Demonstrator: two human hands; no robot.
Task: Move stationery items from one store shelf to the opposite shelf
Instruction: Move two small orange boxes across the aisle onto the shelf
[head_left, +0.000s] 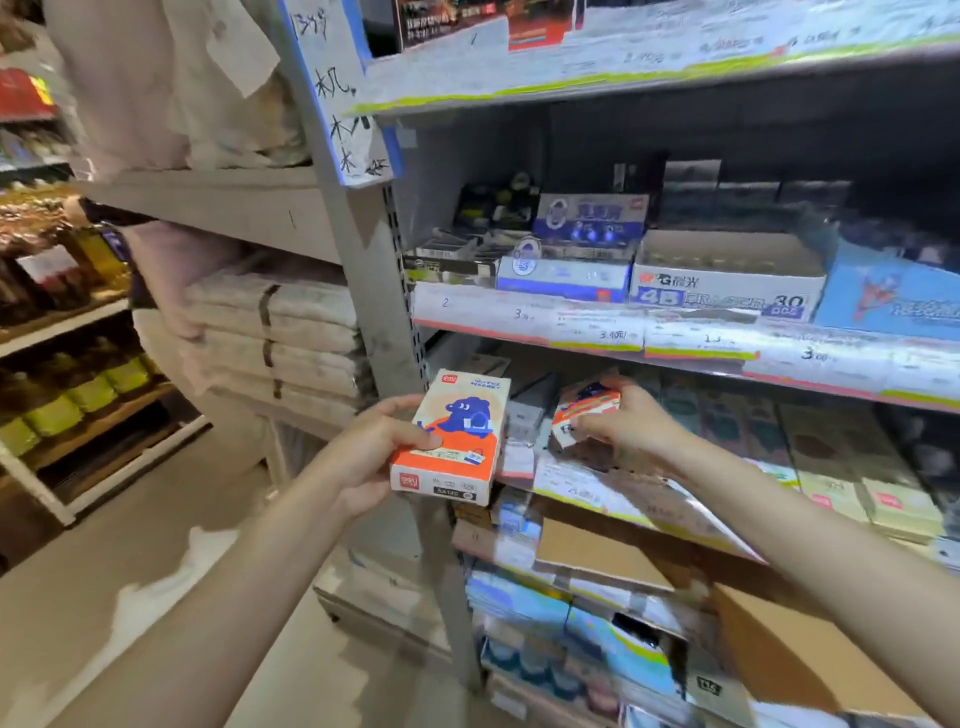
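Before the shelf (675, 358), left hand (374, 457) gripping an orange box (452, 431), right hand (634, 421) gripping another (584, 410).

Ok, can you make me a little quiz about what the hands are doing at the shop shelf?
1. True or false: the left hand holds an orange and cream cardboard box with a blue cartoon animal.
2. Where is the right hand? A) on the floor B) at the shelf, gripping a second small orange box C) hanging empty
3. What digits are printed at the right of the white cardboard eraser box one shelf up?

Key: 1 true; 2 B; 3 30.
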